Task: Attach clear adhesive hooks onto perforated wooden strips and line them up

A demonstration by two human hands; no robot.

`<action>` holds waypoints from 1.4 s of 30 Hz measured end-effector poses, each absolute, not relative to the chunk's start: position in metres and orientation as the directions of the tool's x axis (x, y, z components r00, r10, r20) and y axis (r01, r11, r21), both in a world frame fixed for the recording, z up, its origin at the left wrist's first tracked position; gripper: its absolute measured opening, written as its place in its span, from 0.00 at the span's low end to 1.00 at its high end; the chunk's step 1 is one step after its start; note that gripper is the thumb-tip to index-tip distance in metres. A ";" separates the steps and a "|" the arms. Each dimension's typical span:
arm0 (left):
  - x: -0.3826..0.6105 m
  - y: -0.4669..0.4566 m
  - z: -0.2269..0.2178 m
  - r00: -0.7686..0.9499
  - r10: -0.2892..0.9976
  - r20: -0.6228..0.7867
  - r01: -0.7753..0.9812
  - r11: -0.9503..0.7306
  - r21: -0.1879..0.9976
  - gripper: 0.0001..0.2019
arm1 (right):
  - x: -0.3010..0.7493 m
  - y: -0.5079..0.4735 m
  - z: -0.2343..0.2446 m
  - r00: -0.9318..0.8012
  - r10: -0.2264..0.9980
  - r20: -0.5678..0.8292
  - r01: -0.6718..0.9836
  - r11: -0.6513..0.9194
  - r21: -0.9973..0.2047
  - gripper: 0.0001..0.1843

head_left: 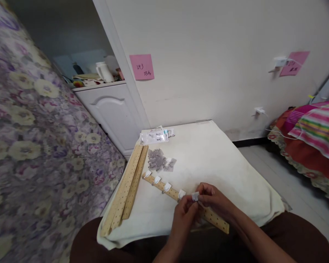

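A narrow wooden strip with rows of small holes lies slanted across the near part of the cloth-covered table. Several white tags with metal loops are set along its left half. My right hand is closed, its fingertips pinching a small pale card above the strip. From the other side, my left hand is closed with thumb and forefinger at that card's lower edge; whatever lies between them is hidden. Farther back, a pile of small grey cards with metal loops rests on the cloth.
Longer perforated wooden strips lie along the table's left side. Clear plastic packets are at the back edge of the white cloth. A floral curtain hangs at left, a wall stands behind, and a bed is at right.
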State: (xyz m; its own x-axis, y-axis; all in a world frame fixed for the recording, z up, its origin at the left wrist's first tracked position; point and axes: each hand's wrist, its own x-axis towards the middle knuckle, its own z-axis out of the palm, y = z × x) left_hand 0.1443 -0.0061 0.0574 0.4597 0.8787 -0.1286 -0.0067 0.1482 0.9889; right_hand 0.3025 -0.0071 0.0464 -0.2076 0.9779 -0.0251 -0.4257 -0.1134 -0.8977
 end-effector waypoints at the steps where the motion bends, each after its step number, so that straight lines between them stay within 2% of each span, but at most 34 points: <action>1: 0.145 -0.007 0.054 0.457 0.875 -0.158 -0.025 0.190 0.981 0.13 | 0.303 -0.007 0.046 -0.211 0.977 -0.028 -0.408 -0.114 -0.906 0.10; 7: 0.142 -0.013 0.043 0.475 0.850 -0.229 0.021 0.249 0.968 0.16 | 0.314 -0.009 0.045 -0.336 0.941 -0.045 -0.190 -0.115 -0.975 0.12; 10: 0.139 -0.016 0.039 0.465 0.848 -0.256 0.098 0.237 0.966 0.16 | 0.322 -0.010 0.047 -0.359 0.932 -0.049 -0.031 -0.064 -0.997 0.08; 14: 0.136 -0.015 0.033 0.433 0.845 -0.313 0.157 0.271 0.950 0.17 | 0.324 -0.010 0.049 -0.331 0.942 -0.047 0.084 -0.020 -0.996 0.03; 24: 0.130 -0.010 0.027 0.428 0.839 -0.335 0.152 0.299 0.942 0.18 | 0.317 -0.002 0.032 -0.247 0.968 -0.040 -0.024 -0.047 -0.999 0.05; 26: 0.124 -0.012 0.029 0.421 0.852 -0.313 0.191 0.254 0.948 0.18 | 0.318 0.001 0.027 -0.222 0.974 -0.052 -0.042 -0.063 -0.997 0.06; 29: 0.115 -0.018 0.033 0.380 0.904 -0.194 0.310 0.072 0.948 0.15 | 0.317 0.003 0.025 -0.198 0.978 -0.062 -0.019 -0.067 -0.998 0.06; 32: 0.109 -0.023 0.037 0.374 0.927 -0.028 0.432 -0.148 0.889 0.09 | 0.314 0.003 0.028 -0.191 0.979 -0.074 0.013 -0.073 -0.997 0.06; 34: 0.107 -0.024 0.037 0.391 0.920 0.033 0.491 -0.239 0.838 0.06 | 0.312 0.002 0.031 -0.199 0.977 -0.080 0.024 -0.077 -0.997 0.06; 42: 0.110 -0.018 0.024 0.466 0.880 0.096 0.571 -0.382 0.726 0.06 | 0.309 0.000 0.028 -0.174 0.980 -0.096 0.090 -0.081 -0.993 0.02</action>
